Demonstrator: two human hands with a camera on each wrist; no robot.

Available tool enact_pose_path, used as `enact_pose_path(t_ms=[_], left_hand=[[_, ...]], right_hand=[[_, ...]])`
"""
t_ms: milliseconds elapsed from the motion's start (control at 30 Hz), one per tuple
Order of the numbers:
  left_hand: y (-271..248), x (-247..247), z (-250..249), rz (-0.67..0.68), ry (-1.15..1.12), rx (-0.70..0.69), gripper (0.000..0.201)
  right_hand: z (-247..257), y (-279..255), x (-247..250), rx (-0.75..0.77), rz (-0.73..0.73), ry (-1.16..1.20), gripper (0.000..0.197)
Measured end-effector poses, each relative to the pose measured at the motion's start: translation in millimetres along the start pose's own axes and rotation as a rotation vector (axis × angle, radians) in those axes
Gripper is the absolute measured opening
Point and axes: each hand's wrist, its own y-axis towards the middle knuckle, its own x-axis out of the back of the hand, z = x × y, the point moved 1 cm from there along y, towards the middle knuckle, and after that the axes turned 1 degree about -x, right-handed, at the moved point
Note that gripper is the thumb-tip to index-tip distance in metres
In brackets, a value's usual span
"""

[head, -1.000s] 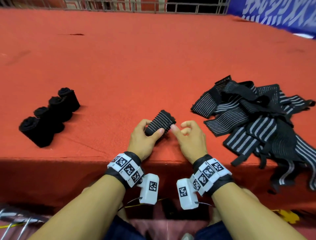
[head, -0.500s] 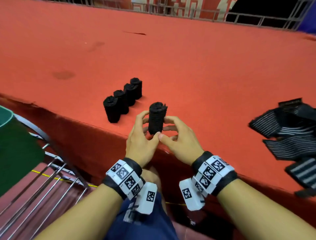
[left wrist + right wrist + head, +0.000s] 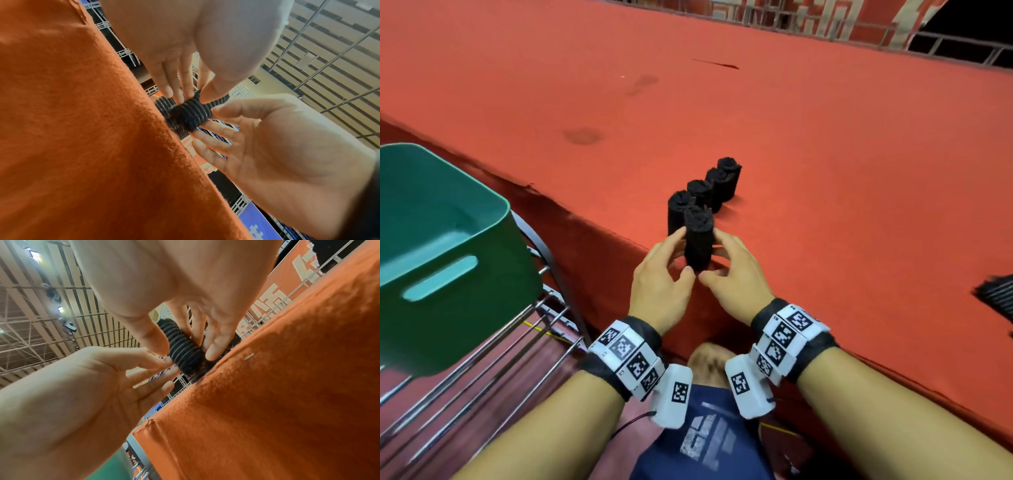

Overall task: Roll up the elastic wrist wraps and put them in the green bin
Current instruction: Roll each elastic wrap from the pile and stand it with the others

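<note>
A rolled black wrist wrap (image 3: 698, 240) stands upright near the front edge of the red table (image 3: 825, 171). My left hand (image 3: 683, 255) and right hand (image 3: 717, 260) pinch it from either side with thumbs and fingertips. It sits just in front of a row of several rolled wraps (image 3: 714, 186). The left wrist view shows the ribbed roll (image 3: 191, 113) between the fingers of both hands, as does the right wrist view of the roll (image 3: 183, 352). The green bin (image 3: 441, 240) stands off the table to the left, open-topped.
The bin rests on a metal wire rack (image 3: 482, 359) below table height. Unrolled striped wraps (image 3: 996, 294) show at the right edge. The table's front edge (image 3: 602, 240) runs diagonally between the bin and my hands. A railing (image 3: 859, 31) lines the far side.
Both hands carried the roll leftward and stood it upright at the near end of the row. The view swung left, bringing the green bin in and pushing the unrolled pile almost out.
</note>
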Motion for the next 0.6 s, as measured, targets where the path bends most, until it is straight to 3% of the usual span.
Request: enact_pose_path(t_ms=[200, 600], left_hand=[[14, -23, 2, 0.066, 0.081, 0.005, 0.069], [23, -32, 11, 0.097, 0.15, 0.026, 0.07]], right_hand=[[-8, 9, 11, -0.069, -0.04, -0.042, 0.078], [-10, 12, 17, -0.088, 0.052, -0.035, 0.081]])
